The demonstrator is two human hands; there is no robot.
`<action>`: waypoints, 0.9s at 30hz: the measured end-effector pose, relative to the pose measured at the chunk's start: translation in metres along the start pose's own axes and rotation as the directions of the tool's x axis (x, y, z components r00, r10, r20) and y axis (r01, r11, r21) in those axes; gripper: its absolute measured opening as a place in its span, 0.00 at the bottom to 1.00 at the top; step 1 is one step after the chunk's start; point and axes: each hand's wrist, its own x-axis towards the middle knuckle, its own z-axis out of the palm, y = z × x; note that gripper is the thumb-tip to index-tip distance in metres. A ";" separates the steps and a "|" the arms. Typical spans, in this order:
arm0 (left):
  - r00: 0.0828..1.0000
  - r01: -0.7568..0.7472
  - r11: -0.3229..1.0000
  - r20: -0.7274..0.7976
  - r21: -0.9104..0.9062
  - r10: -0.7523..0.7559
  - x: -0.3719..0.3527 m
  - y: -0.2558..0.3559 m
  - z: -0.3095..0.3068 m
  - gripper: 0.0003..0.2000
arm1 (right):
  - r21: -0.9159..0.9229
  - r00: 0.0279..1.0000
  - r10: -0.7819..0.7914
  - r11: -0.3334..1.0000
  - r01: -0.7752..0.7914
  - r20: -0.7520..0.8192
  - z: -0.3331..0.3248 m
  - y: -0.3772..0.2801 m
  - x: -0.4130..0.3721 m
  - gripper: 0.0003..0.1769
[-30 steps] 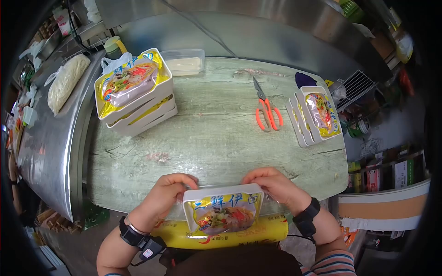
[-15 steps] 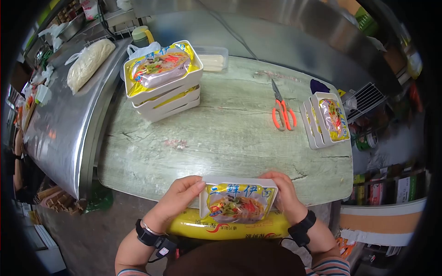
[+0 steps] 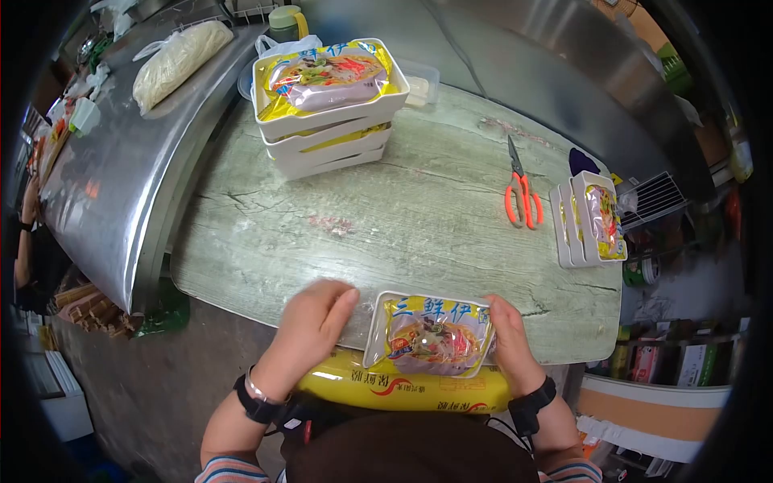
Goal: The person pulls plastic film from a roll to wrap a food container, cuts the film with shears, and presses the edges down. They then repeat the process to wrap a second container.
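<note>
A white tray [image 3: 378, 330] with a yellow instant-noodle packet [image 3: 437, 336] in it lies at the near edge of the wooden table [image 3: 403, 225], under clear film. My right hand [image 3: 506, 342] grips the tray's right side. My left hand [image 3: 312, 322] rests on the table edge just left of the tray, thumb pointing at it, with a small gap between them. A long yellow cling-film box [image 3: 403, 392] lies below the tray, against my body.
A stack of filled white trays [image 3: 326, 121] stands at the far left, a clear lidded box [image 3: 424, 83] behind it. Orange scissors [image 3: 522, 193] lie at the right, beside upright trays [image 3: 592, 221]. A steel counter [image 3: 105, 177] with a noodle bag [image 3: 177, 56] runs along the left.
The tray has tipped from leaning toward me to lying flatter on the table edge. My left hand has come off its left side. The view has shifted rightward and closer.
</note>
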 end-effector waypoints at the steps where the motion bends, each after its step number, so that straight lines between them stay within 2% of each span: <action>1: 1.000 0.003 1.000 0.008 -0.003 -0.003 -0.004 0.003 -0.003 0.13 | 0.003 0.999 0.012 1.000 -0.012 -0.030 0.002 -0.001 -0.002 0.20; 2: 0.978 -0.195 0.979 -0.057 0.067 0.199 -0.007 0.006 -0.006 0.09 | 0.009 0.998 0.024 1.000 -0.024 -0.058 0.003 -0.001 -0.002 0.20; 3: 0.912 -0.380 0.913 -0.106 0.149 0.397 -0.012 0.012 -0.010 0.05 | 0.012 0.998 0.030 1.000 -0.029 -0.063 0.002 -0.001 -0.002 0.20; 4: 0.899 -0.431 0.899 -0.048 0.077 0.435 -0.015 0.024 -0.008 0.09 | 0.003 0.999 0.031 1.000 -0.031 -0.045 0.000 0.000 0.000 0.20; 5: 0.900 -0.430 0.900 -0.042 0.077 0.433 -0.019 0.026 -0.002 0.09 | -0.006 0.999 0.032 0.999 -0.032 -0.026 -0.001 0.001 0.000 0.20; 7: 0.953 -0.300 0.953 0.034 -0.043 0.301 -0.023 0.027 0.007 0.10 | 0.016 0.999 0.030 0.999 -0.029 -0.031 0.000 0.001 0.001 0.19; 8: 0.960 -0.275 0.961 0.047 -0.026 0.276 -0.020 0.028 0.007 0.11 | 0.033 0.999 0.027 0.999 -0.026 -0.033 0.001 0.000 0.000 0.19; 12: 0.953 -0.295 0.956 0.077 -0.004 0.294 -0.020 0.027 0.008 0.11 | 0.038 0.999 0.039 0.999 -0.038 -0.019 0.002 -0.004 0.000 0.18; 17: 0.918 -0.393 0.911 0.106 0.122 0.382 -0.017 0.032 0.008 0.10 | 0.045 1.000 0.017 0.999 -0.018 0.023 0.005 -0.011 -0.001 0.16; 21: 0.895 -0.447 0.870 0.108 0.207 0.434 -0.019 0.030 0.013 0.10 | 0.036 1.000 0.000 0.999 0.001 -0.031 0.009 -0.015 -0.001 0.16; 27: 0.796 -0.590 0.695 0.153 0.411 0.586 -0.022 0.024 0.016 0.10 | 0.026 1.000 -0.006 1.000 0.007 -0.027 0.011 -0.017 -0.002 0.16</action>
